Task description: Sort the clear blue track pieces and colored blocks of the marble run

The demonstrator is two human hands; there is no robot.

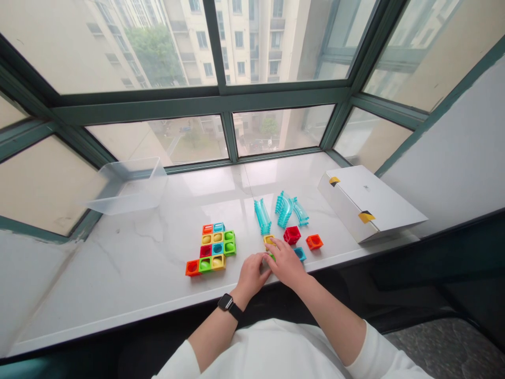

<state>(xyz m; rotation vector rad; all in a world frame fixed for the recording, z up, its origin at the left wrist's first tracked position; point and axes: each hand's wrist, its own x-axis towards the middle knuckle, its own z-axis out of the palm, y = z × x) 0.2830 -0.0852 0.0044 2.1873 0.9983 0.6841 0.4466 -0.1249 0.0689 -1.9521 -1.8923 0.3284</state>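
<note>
Near the ledge's front edge, my left hand [251, 273] and my right hand [287, 263] meet around a small green block [272, 257], mostly hidden by the fingers. Both hands are closed, their fingertips at the block. Just beyond the right fingertips is a yellow block [269, 240]. A blue block [300, 254] sits beside my right hand, partly covered by it. Farther right are a dark red block [292, 235] and an orange block [314, 242]. To the left, several coloured cube blocks [212, 250] lie joined in a flat, stepped group.
Behind the loose blocks lie a straight turquoise track piece [262, 216] and curved ones [284, 209]. A clear plastic bin [130, 192] stands at the far left. At the right is a white box [371, 202] with yellow-black tabs. Windows border the white ledge [130, 273].
</note>
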